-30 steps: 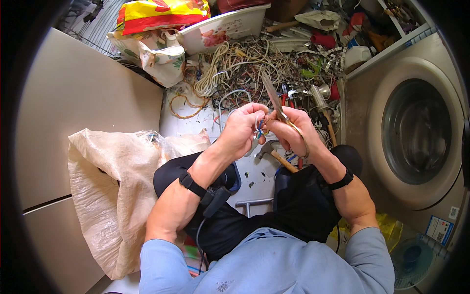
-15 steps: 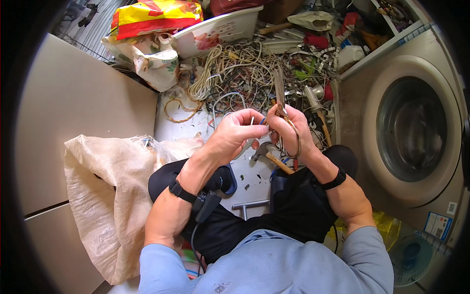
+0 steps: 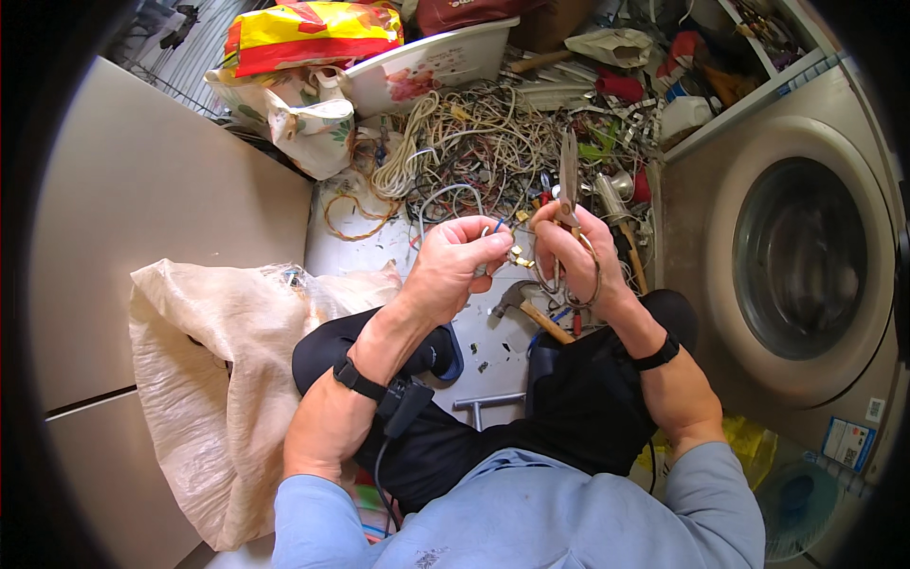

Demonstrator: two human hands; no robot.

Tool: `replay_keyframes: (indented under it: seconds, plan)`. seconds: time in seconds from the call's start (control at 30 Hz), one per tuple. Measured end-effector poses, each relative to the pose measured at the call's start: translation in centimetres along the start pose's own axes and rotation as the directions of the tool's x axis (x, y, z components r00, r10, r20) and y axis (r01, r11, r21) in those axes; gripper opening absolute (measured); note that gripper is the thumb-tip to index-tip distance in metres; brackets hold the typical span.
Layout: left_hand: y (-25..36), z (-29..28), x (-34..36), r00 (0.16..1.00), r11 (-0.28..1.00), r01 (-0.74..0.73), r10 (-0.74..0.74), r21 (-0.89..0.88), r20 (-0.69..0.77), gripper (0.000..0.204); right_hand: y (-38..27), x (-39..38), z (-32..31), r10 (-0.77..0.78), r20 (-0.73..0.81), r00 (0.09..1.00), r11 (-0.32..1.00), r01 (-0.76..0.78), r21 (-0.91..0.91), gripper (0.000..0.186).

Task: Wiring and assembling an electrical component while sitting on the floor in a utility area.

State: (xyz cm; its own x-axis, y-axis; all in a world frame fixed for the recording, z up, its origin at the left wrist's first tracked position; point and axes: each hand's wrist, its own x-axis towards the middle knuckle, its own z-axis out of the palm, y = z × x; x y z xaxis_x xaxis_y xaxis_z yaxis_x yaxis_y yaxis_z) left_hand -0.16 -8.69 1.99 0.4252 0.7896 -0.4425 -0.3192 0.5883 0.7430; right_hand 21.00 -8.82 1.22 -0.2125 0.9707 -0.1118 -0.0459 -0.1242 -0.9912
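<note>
In front of my knees, my left hand point(image 3: 460, 256) pinches the end of a cable with thin white and blue wires point(image 3: 499, 227) sticking out. Small brass-coloured pieces point(image 3: 520, 257) show just beside its fingertips; I cannot tell whether they are joined to the wires. My right hand point(image 3: 580, 248) is closed around a pair of scissors point(image 3: 568, 180), the blades pointing away from me and the loop handles below the palm. A narrow gap separates the two hands. Beneath them a claw hammer point(image 3: 519, 298) with a wooden handle lies on the floor.
A tangled heap of cables point(image 3: 474, 133) spreads ahead, with a white tub point(image 3: 445, 62) behind. A washing machine point(image 3: 701, 247) stands right. On the left are a pale woven sack point(image 3: 199, 379) and a beige cabinet point(image 3: 180, 209). A T-shaped metal tool point(image 3: 479, 402) lies between my legs.
My right hand, with the scissors, has moved right, away from my left hand. A gap has opened between them, and brass-coloured pieces now show by the left fingertips.
</note>
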Motion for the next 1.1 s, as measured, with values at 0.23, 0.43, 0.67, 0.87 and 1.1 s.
replay_keyframes:
  seconds: [0.23, 0.43, 0.67, 0.87, 1.1]
  plan:
    - [0.7, -0.7, -0.3, 0.994, 0.996, -0.083, 0.081, -0.016, -0.076, 0.008, 0.1, -1.1, -1.0, 0.082, 0.149, 0.985, 0.876, 0.001, -0.483, 0.027]
    - [0.5, -1.2, 0.1, 0.997, 0.999, -0.044, 0.042, -0.03, -0.072, 0.008, 1.1, -0.9, -0.9, -0.098, 0.222, 0.97, 0.845, 0.199, -0.496, 0.026]
    - [0.9, -1.0, 0.2, 1.0, 0.997, 0.012, -0.012, -0.075, -0.01, 0.009, 1.5, -0.6, -1.4, -0.061, 0.238, 0.969, 0.852, 0.175, -0.493, 0.03]
    - [0.5, -0.8, 0.2, 0.998, 0.999, 0.046, -0.046, -0.013, 0.049, 0.007, 2.2, -0.6, -1.5, -0.313, 0.287, 0.905, 0.669, 0.425, -0.61, 0.036]
    - [0.3, -0.3, 0.1, 0.995, 0.993, 0.074, -0.066, -0.092, 0.079, 0.009, 1.4, -0.5, -1.2, -0.408, 0.297, 0.863, 0.54, 0.491, -0.684, 0.036]
